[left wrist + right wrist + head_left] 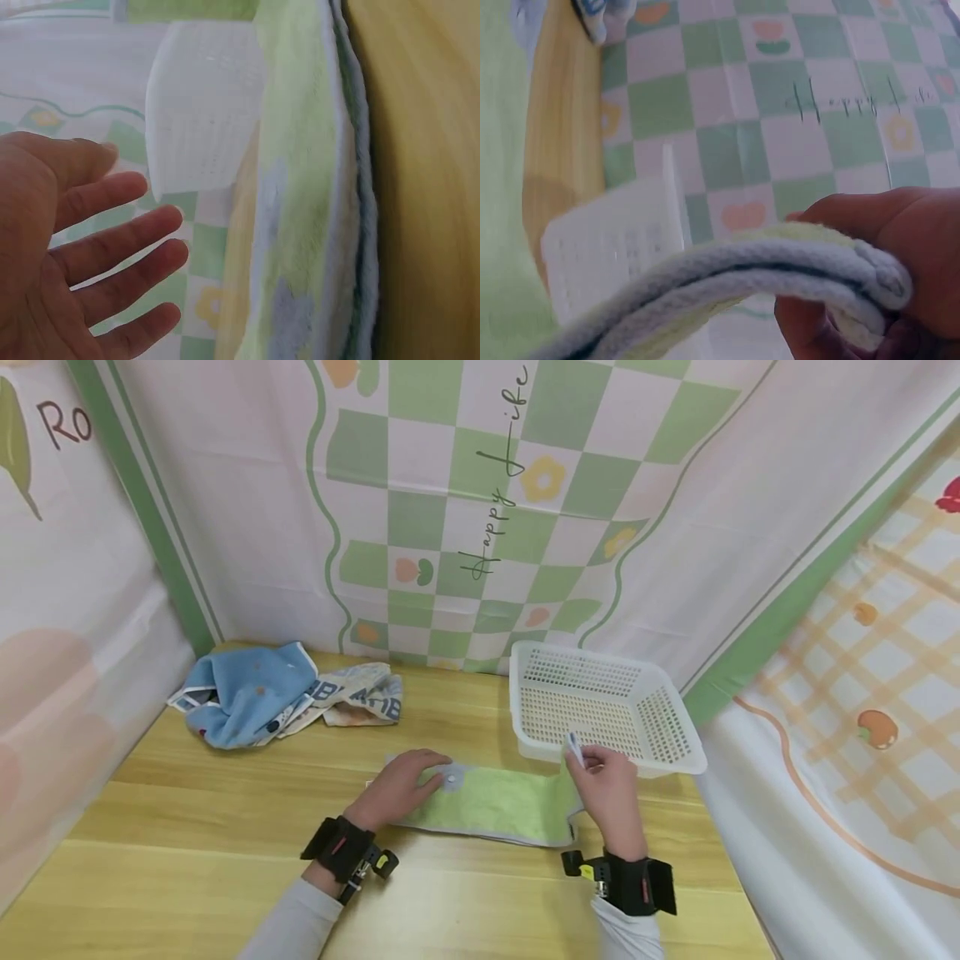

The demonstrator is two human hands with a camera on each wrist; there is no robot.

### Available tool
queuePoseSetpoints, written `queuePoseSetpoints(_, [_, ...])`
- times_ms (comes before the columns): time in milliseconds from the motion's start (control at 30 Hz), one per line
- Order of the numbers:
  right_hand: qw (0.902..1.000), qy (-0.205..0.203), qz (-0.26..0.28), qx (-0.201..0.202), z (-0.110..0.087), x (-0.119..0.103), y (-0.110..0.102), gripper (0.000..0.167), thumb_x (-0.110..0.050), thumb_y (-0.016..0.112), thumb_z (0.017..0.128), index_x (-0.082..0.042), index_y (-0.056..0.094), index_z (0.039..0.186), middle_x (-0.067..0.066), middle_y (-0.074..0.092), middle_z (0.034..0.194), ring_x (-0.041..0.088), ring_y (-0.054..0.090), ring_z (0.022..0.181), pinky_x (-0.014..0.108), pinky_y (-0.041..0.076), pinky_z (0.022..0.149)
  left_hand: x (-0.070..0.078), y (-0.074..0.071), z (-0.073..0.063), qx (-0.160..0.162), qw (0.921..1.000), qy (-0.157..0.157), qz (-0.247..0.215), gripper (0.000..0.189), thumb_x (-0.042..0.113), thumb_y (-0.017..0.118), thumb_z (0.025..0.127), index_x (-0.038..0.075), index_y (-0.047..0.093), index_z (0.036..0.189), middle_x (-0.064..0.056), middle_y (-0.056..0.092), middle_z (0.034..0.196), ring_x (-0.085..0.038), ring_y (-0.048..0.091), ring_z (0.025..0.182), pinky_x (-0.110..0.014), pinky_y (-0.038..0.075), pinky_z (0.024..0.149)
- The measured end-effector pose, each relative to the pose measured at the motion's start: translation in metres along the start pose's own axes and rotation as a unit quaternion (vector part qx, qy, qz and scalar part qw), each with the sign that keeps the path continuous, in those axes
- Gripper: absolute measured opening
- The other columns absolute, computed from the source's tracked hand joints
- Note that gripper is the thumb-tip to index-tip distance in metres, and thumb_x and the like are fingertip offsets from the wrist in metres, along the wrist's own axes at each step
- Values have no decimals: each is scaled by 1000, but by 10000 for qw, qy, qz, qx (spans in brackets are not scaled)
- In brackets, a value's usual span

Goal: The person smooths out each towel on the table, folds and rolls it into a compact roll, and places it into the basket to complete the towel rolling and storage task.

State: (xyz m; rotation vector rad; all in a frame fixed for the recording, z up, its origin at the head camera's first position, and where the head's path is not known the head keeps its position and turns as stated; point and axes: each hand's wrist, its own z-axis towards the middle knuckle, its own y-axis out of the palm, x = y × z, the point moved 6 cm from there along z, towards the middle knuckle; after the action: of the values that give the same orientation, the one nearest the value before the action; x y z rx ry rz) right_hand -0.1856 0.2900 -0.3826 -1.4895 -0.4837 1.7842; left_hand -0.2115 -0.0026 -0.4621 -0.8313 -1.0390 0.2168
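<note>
A green towel (498, 802) with grey-blue edging lies folded into a long strip on the wooden table. Its right end is lifted, and my right hand (609, 781) pinches that end between thumb and fingers. The right wrist view shows the doubled, bound edge of the towel (742, 274) curving into the grip. Over the towel's left end is my left hand (401, 787), fingers extended near a grey patch. In the left wrist view the left hand's fingers (131, 259) are spread and stand apart from the cloth.
Behind the right hand stands a white plastic basket (600, 756) with perforated walls. At the back left lie a crumpled blue cloth (258, 689) and a beige cloth with blue lettering (367, 693). Printed curtains (480, 510) enclose the table's back and sides.
</note>
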Motion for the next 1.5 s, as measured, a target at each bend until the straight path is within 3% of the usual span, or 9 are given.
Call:
queuePoseSetpoints(200, [9977,-382,262,-500,-1,-30,32,19,-10,71,93,3,76,105,12,74,83,19,68,72,28,55,63,8,3,1,-106,9993,-30,-348,39,24,52,107,1,59,139,-15,66,133,-30,63,120,-49,51,101])
queuePoseSetpoints(400, [9899,-728,435,-1139,-6,-52,70,19,-2,72,89,2,74,108,10,74,87,17,67,75,26,55,63,9,7,3,-73,9982,-177,-569,42,31,47,109,5,60,140,-9,68,131,-21,67,113,-42,54,96])
queuePoseSetpoints(600, [9688,-1290,669,-2007,-21,-64,118,27,1,72,89,1,71,116,9,74,94,17,69,81,24,57,67,8,14,0,-69,9961,-285,-835,51,41,43,109,8,54,146,-3,74,102,-10,67,87,-30,55,75])
queuePoseSetpoints(733, [9506,-1794,715,-2432,-34,-66,141,33,0,73,89,-5,69,122,7,73,105,17,69,88,24,58,74,6,19,-3,-3,9949,-396,-926,45,37,48,108,6,58,139,2,72,93,-6,64,79,-25,54,68])
queuePoseSetpoints(867, [9408,-2009,718,-2632,-44,-66,149,44,1,74,87,-7,65,130,7,71,114,19,68,95,27,59,80,5,22,-6,56,9938,-555,-958,32,24,58,104,8,61,131,5,66,80,-5,60,67,-24,52,60])
queuePoseSetpoints(1033, [9305,-1969,940,-2943,-48,-62,150,59,-2,73,90,-3,53,145,13,67,127,26,70,104,30,59,86,1,24,-8,128,9932,-680,-938,45,13,61,100,4,52,142,2,63,79,-6,51,56,-23,45,52])
queuePoseSetpoints(1133, [9297,-1894,1112,-2956,-47,-60,145,55,-3,71,93,0,53,145,16,65,130,29,70,105,32,60,86,1,23,-7,204,9928,-684,-965,48,8,59,100,2,47,146,-3,66,91,-5,51,56,-22,44,50])
queuePoseSetpoints(1267, [9409,-2057,903,-2536,-42,-58,134,41,-4,71,94,1,61,133,16,67,125,29,69,104,38,60,86,4,15,-7,569,9927,-681,-817,48,4,59,98,1,48,145,-8,65,105,-5,50,60,-21,45,51])
queuePoseSetpoints(1500, [9492,-2473,416,-1902,-32,-60,121,34,-3,73,91,0,65,124,15,68,119,30,66,108,47,58,89,18,-4,-8,1216,9861,-554,-989,40,-1,62,93,5,58,133,-7,65,99,-9,56,70,-23,50,55])
